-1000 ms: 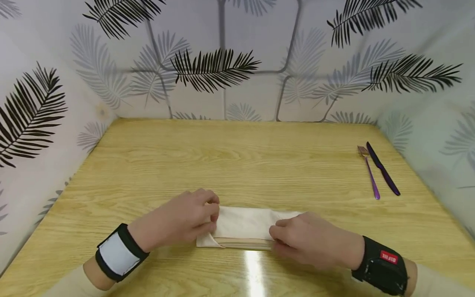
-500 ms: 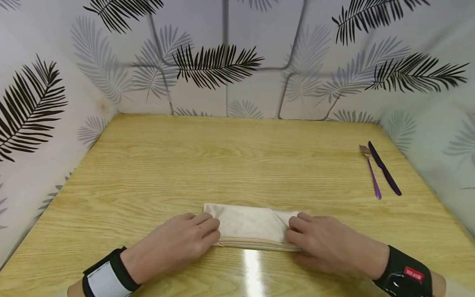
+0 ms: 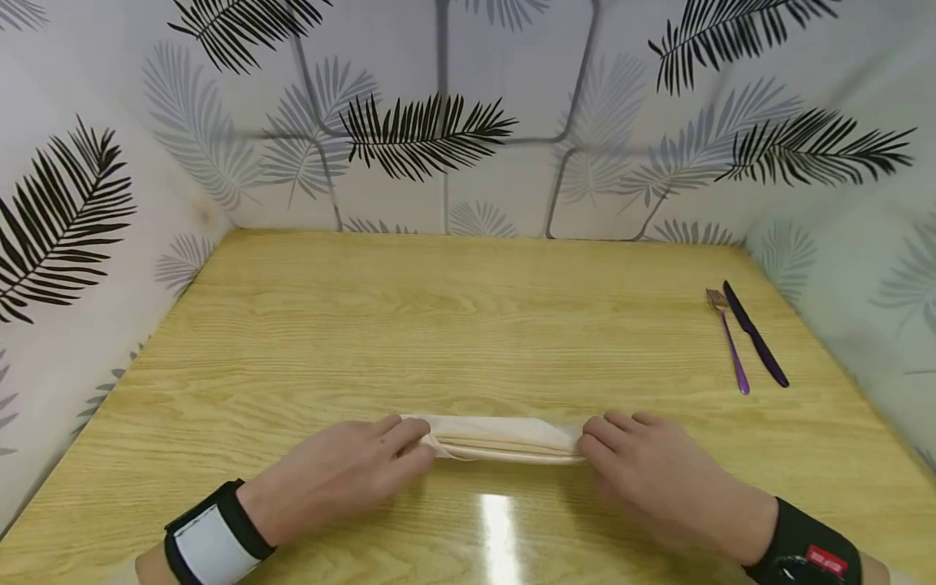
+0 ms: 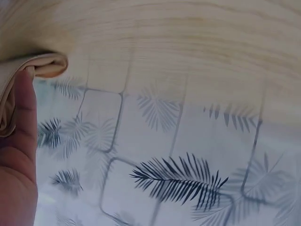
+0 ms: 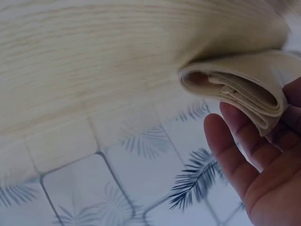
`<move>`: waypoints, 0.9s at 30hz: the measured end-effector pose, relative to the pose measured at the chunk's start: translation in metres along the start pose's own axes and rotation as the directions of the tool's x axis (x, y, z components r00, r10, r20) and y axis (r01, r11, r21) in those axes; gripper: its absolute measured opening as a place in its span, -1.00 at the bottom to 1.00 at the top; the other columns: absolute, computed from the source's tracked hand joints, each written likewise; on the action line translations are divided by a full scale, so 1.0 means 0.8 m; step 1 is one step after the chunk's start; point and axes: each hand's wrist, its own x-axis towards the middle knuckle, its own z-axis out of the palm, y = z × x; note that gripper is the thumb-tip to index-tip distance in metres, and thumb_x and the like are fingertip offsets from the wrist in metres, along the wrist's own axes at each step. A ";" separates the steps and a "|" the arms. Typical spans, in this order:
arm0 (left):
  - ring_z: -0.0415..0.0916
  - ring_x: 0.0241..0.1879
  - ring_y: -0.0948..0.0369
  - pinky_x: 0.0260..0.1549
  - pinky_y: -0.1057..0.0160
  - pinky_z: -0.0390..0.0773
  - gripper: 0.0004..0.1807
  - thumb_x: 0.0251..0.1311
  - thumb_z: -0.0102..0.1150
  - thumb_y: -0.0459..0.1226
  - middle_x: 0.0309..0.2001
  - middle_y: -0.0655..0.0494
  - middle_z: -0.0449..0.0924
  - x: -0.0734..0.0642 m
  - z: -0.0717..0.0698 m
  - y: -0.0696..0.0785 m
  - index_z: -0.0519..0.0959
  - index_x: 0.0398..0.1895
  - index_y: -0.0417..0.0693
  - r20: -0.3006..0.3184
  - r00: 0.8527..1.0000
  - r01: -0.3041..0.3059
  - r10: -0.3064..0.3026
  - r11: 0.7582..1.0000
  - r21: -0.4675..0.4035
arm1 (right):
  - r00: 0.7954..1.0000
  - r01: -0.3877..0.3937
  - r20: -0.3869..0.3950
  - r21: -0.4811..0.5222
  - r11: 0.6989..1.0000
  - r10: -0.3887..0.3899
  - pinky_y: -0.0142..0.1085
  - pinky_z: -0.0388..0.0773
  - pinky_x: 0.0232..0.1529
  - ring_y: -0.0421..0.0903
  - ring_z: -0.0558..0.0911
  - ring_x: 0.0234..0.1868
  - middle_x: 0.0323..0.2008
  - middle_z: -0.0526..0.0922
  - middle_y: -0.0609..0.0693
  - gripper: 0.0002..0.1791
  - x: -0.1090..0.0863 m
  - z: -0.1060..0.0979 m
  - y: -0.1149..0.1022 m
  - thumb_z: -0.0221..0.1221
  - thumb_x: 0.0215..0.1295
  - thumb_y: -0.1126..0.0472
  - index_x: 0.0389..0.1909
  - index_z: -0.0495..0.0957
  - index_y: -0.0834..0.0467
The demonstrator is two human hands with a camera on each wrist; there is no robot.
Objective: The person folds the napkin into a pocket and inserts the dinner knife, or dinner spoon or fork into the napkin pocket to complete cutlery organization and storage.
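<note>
A cream cloth, folded into a narrow layered strip, lies across the near middle of the table between my hands. My left hand grips its left end, thumb on the near side. At the opposite end, my right hand pinches the cloth with curled fingers. In the right wrist view, the end of the folded cloth shows several layers looped inside one another, with the fingers beneath and beside it. The left wrist view shows the rolled edge of the cloth against a finger.
A purple fork and a dark purple knife lie side by side at the right of the wooden table. Leaf-patterned fabric hangs round the back and sides.
The cloth has become a narrower strip, its near edge now farther from me. Both hands have shifted outward to its ends. The fork and knife lie as before.
</note>
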 end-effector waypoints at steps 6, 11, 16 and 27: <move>0.43 -0.38 0.44 -0.44 0.55 0.47 -0.89 0.45 0.03 -0.35 -0.14 0.22 0.54 0.007 -0.018 -0.018 0.53 -0.22 0.03 -0.079 0.990 0.081 -0.116 0.933 -0.351 | 0.989 -0.126 -0.041 0.237 0.963 0.140 -0.56 0.36 -0.55 -0.43 0.40 -0.50 -0.31 0.64 -0.21 -0.55 0.007 -0.023 0.017 -0.31 0.62 0.02 -0.13 0.59 0.01; 0.35 -0.43 0.46 -0.44 0.59 0.40 -0.83 0.26 0.16 -0.44 -0.20 0.25 0.53 0.013 -0.025 -0.025 0.53 -0.19 0.02 -0.073 0.987 0.097 -0.143 0.893 -0.439 | 0.986 -0.155 -0.012 0.283 0.946 0.165 -0.58 0.36 -0.55 -0.46 0.42 -0.49 -0.23 0.71 -0.19 -0.54 0.011 -0.031 0.025 -0.31 0.63 -0.02 -0.04 0.60 0.00; 0.47 -0.34 0.39 -0.30 0.42 0.55 -0.69 0.30 0.20 -0.42 -0.08 0.18 0.63 0.017 -0.041 -0.033 0.46 0.08 -0.07 -0.012 0.964 0.221 -0.264 0.831 -0.511 | 0.988 -0.145 -0.009 0.323 0.935 0.156 -0.60 0.35 -0.50 -0.45 0.45 -0.45 -0.25 0.69 -0.21 -0.80 0.014 -0.032 0.027 0.02 0.55 0.15 0.01 0.59 0.00; 0.32 -0.55 0.30 -0.45 0.28 0.41 -0.67 0.48 0.11 -0.26 -0.49 0.21 0.40 0.093 -0.117 -0.088 0.34 0.22 0.01 0.224 0.867 0.442 -0.444 0.480 -0.758 | 0.916 -0.387 0.401 0.876 0.288 0.012 -0.39 0.63 -0.36 -0.41 0.62 -0.36 -0.31 0.76 -0.16 -0.79 0.057 -0.026 -0.021 0.19 0.44 0.26 -0.01 0.41 0.05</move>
